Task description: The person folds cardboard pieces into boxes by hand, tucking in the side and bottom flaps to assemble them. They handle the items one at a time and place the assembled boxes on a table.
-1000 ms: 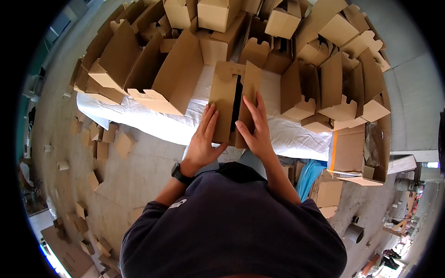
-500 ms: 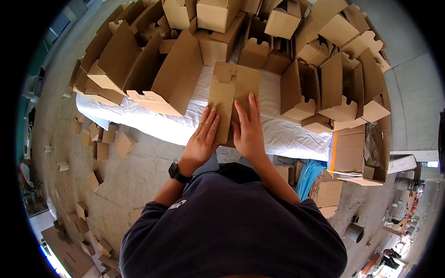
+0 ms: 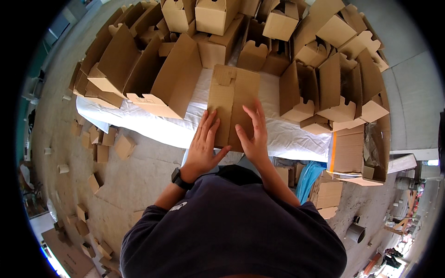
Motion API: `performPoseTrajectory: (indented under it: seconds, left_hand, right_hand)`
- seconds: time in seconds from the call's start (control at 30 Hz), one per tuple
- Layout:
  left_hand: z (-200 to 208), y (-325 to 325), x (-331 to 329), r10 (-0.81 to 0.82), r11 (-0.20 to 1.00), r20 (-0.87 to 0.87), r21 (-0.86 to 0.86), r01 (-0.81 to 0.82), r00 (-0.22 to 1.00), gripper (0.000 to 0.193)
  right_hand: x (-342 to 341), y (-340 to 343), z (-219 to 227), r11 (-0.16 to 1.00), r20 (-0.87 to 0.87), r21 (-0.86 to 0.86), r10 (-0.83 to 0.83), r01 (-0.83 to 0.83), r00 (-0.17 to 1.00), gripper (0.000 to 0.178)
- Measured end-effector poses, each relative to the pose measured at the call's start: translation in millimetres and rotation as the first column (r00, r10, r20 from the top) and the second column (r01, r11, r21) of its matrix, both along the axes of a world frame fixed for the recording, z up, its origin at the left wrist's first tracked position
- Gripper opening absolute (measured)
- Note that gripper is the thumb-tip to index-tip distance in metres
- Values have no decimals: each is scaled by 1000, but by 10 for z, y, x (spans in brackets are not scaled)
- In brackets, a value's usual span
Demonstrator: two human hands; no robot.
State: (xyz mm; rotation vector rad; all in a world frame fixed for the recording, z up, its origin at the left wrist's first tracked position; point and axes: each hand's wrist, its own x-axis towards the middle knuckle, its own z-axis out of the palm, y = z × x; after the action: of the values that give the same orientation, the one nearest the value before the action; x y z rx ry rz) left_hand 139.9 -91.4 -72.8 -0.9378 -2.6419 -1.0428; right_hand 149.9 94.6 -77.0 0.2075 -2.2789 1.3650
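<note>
Both left hand [image 3: 200, 149] and right hand [image 3: 254, 139]; grip spread, unclenched, at carton [image 3: 232, 99]; boxes [image 3: 178, 76] either side

A head-worn fisheye camera looks steeply down past the wearer's dark-shirted chest [image 3: 232, 222] at the tabletop's [image 3: 294, 139] nearby front edge.

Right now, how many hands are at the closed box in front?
2: the left hand at the left edge of the closed box, and the right hand, spread, at its right side. No other hand shows.
</note>
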Motion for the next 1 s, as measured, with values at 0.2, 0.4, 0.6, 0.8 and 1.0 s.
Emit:
performPoseTrajectory:
  seconds: [0.2,0.4,0.6,0.8,1.0]
  left_hand:
    - [25,5,0,-22,999,5,43,22,1000,75]
    - [53,10,18,-11,995,-6,96,12,1000,81]
    - [74,5,2,-67,992,-18,106,68,998,85]
    - [-42,-39,-1,-35,996,54,81,31,998,81]
    - [-129,-52,-11,-24,996,-65,-84,19,998,78]
  right_hand:
    - [-7,51,-12,995,-54,99,-29,34,998,51]
    - [4,52,25,999,-38,6,-35,35,999,53]
    - [-3,103,96,992,-18,129,10,-8,1000,50]
    - [-21,124,171,938,5,347,-2,0,1000,46]
    - [-24,22,117,893,17,450,-36,24,999,47]
